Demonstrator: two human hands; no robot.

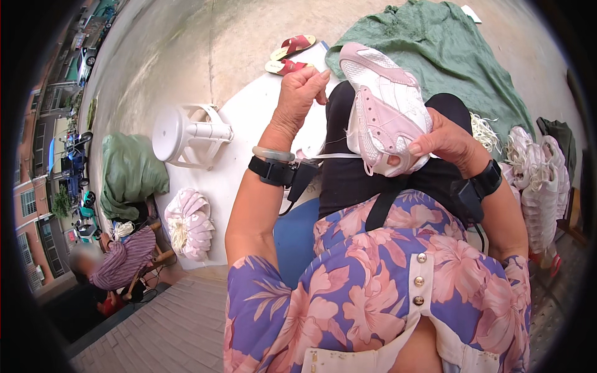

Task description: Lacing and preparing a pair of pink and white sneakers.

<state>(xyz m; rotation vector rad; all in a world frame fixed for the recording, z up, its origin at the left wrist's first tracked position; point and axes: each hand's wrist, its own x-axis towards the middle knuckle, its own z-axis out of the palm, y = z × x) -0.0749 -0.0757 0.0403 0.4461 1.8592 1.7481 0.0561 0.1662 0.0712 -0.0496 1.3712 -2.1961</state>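
A pink and white sneaker upper (388,118) with lace holes lies over my black-trousered lap, its toe pointing away. My right hand (448,142) grips its heel end at the near right, thumb on the outside. Up and to the left of the upper is my left hand (301,96), its fingers pinched together and raised. What they hold, if anything, is too small to make out. A white lace-like strip (339,156) runs from beside my left wrist toward the upper.
Red slippers (293,46) lie ahead on a white sheet (249,118). A white stool (186,137) and bundled pink uppers (188,224) are left. Green cloth (435,50) spreads ahead right; white laces (484,132) and more uppers (538,186) are right. A person (124,258) sits far left.
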